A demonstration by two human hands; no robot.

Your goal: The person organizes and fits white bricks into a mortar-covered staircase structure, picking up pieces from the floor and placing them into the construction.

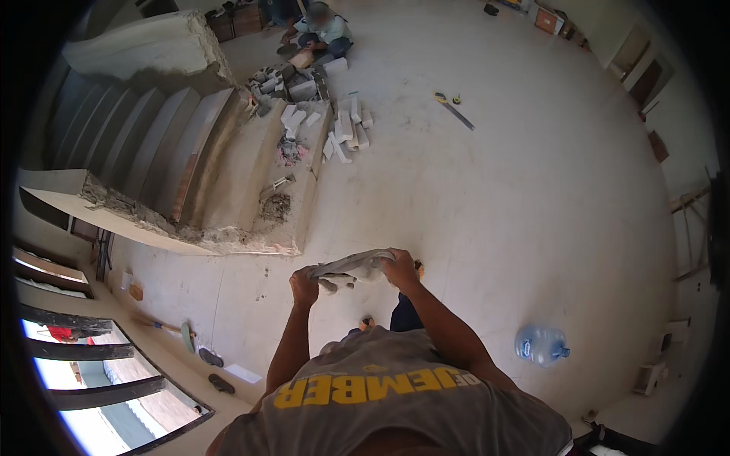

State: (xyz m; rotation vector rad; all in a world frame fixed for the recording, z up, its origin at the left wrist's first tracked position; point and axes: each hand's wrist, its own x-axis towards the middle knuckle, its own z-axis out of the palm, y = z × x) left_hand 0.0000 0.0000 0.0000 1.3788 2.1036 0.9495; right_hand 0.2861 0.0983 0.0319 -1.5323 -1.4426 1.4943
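The left hand [304, 286] and right hand [399, 270] grip opposite ends of a crumpled grey cloth [352, 265] near the rough-edged concrete staircase [242, 175]; white rectangular blocks [344, 126] lie beside it.

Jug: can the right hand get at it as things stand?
Probably not: the right hand is gripping the cloth, and the jug is down on the floor, off to the right, likely out of reach without bending or stepping.

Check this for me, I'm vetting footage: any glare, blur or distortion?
Head view: lower-left window partly glares white; staircase looks bowed; picture rim is black; crouching co-worker's head is blurred; grey fabric between left hand and right hand is discernible.
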